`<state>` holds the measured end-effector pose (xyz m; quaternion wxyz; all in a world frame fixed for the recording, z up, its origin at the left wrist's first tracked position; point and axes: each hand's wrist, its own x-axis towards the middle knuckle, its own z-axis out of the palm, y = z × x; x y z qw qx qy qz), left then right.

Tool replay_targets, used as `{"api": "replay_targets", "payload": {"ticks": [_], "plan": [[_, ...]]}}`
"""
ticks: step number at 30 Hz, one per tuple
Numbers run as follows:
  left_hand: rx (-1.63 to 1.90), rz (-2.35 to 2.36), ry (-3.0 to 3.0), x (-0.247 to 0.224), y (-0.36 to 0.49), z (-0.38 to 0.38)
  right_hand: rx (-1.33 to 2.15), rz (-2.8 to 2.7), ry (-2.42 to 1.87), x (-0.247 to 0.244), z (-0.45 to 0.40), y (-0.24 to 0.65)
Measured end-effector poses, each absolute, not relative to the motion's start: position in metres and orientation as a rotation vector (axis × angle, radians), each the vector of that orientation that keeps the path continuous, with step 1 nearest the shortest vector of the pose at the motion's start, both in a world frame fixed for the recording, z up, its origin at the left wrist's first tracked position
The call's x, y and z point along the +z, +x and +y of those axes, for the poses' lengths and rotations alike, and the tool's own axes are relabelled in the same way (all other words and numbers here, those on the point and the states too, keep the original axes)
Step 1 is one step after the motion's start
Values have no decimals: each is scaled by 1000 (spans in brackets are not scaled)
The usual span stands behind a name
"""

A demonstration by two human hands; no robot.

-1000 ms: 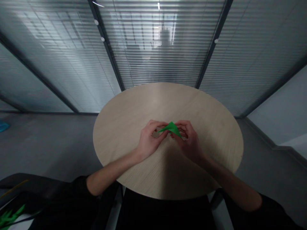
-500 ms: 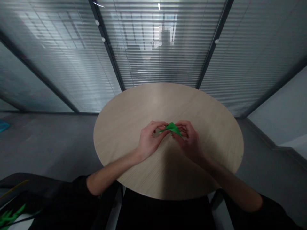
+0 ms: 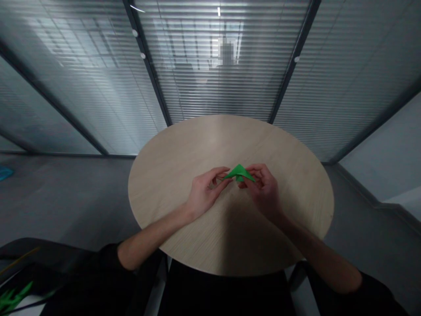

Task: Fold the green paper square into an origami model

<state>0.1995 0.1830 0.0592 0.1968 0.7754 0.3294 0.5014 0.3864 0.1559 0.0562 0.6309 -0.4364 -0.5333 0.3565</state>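
Between my hands, over the middle of the round table (image 3: 184,149), is a piece of folded green paper (image 3: 240,171) with a peak at its top and two sloping sides. My left hand (image 3: 207,186) pinches its left corner between thumb and fingers. On the other side, my right hand (image 3: 264,186) has the right corner gripped, the thumb in front and the fingers curled behind. A small green flap hangs under the peak. Part of the paper's right side is hidden by my right fingers.
Glass panels with blinds (image 3: 213,87) stand behind the table, with dark frame posts between them. A dark chair (image 3: 49,250) with something green and white on it is at the lower left. A blue item (image 3: 5,172) lies on the floor at far left.
The folded paper has shifted slightly right and its sides have spread wider, with the lower flap now showing. My right hand has moved a little to the right; my left hand has barely moved.
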Motion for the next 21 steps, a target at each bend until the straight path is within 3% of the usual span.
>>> {"api": "replay_targets", "payload": {"ticks": [13, 21], "plan": [[1383, 688, 2390, 64, 193, 189, 1079, -1273, -899, 62, 157, 389], [1356, 572, 2368, 65, 195, 189, 959, -1350, -884, 64, 156, 389]]}}
